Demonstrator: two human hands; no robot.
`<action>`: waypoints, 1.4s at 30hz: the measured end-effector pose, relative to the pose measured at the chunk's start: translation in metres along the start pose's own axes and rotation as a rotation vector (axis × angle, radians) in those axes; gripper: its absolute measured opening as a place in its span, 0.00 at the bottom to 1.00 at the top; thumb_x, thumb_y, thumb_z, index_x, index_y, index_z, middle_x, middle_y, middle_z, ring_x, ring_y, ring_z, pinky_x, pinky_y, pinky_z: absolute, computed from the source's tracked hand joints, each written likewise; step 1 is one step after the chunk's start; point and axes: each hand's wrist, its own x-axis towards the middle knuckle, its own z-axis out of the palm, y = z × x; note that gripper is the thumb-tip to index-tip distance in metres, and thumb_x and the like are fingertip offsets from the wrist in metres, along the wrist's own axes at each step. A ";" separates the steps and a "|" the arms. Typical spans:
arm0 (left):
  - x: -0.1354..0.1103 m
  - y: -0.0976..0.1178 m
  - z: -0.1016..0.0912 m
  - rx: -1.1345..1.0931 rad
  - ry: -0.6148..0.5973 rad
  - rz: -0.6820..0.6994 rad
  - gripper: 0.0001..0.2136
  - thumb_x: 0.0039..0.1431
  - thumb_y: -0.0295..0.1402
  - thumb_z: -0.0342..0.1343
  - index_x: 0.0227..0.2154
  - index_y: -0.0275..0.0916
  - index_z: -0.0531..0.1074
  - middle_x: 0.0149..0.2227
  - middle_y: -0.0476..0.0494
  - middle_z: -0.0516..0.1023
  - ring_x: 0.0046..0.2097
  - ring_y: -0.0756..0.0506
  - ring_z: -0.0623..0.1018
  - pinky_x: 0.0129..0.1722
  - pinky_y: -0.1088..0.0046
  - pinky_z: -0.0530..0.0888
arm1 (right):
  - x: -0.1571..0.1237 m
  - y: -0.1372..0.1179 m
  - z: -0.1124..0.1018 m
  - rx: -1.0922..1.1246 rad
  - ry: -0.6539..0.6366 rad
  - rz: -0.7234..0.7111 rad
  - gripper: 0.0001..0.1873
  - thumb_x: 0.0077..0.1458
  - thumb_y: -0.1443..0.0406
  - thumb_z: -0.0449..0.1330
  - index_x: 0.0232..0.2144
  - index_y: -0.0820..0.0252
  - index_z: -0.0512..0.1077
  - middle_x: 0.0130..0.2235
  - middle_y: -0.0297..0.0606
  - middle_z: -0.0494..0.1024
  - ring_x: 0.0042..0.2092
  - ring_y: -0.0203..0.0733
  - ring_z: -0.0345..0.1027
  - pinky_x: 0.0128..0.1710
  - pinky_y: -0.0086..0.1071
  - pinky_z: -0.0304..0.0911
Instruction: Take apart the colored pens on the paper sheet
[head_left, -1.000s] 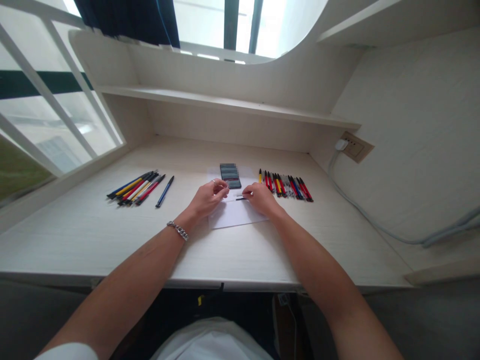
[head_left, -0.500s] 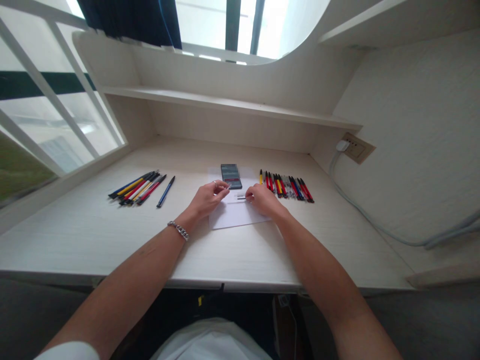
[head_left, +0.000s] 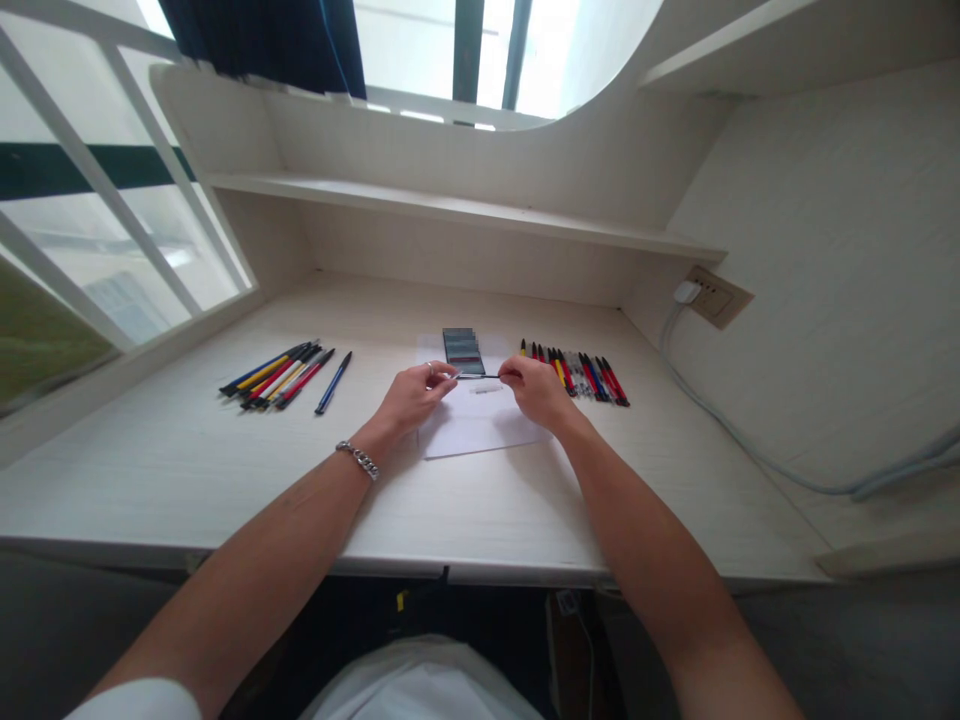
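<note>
Over the paper, my right hand (head_left: 536, 388) pinches one end of a thin dark pen refill (head_left: 489, 376), held level. The refill's other end meets the fingertips of my left hand (head_left: 417, 393). Those fingers are closed on a small clear or whitish piece (head_left: 455, 375), too small to name surely. Below the refill, a clear tube-like piece (head_left: 487, 390) lies on white paper (head_left: 480, 432). Just behind my hands is a dark flat case or phone (head_left: 460, 346) with a grey striped face.
To the left, several pens (head_left: 274, 378) lie in a pile, with a blue pen (head_left: 333, 384) beside it. A row of pens (head_left: 581, 375) lies right of my right hand. A cable (head_left: 712, 412) runs from the wall socket (head_left: 720, 298). A shelf (head_left: 465, 215) spans the back.
My right hand has lifted the dark refill off the paper and moved it slightly up, bringing its end to my left fingertips. My left hand stays nearly in place.
</note>
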 end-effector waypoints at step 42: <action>-0.006 0.006 0.007 0.019 -0.104 0.088 0.10 0.55 0.34 0.60 0.39 0.40 0.82 0.36 0.41 0.84 0.34 0.43 0.79 0.41 0.64 0.75 | -0.007 -0.014 0.014 0.141 -0.063 -0.009 0.07 0.61 0.67 0.61 0.39 0.57 0.79 0.31 0.34 0.83 0.34 0.38 0.75 0.38 0.28 0.63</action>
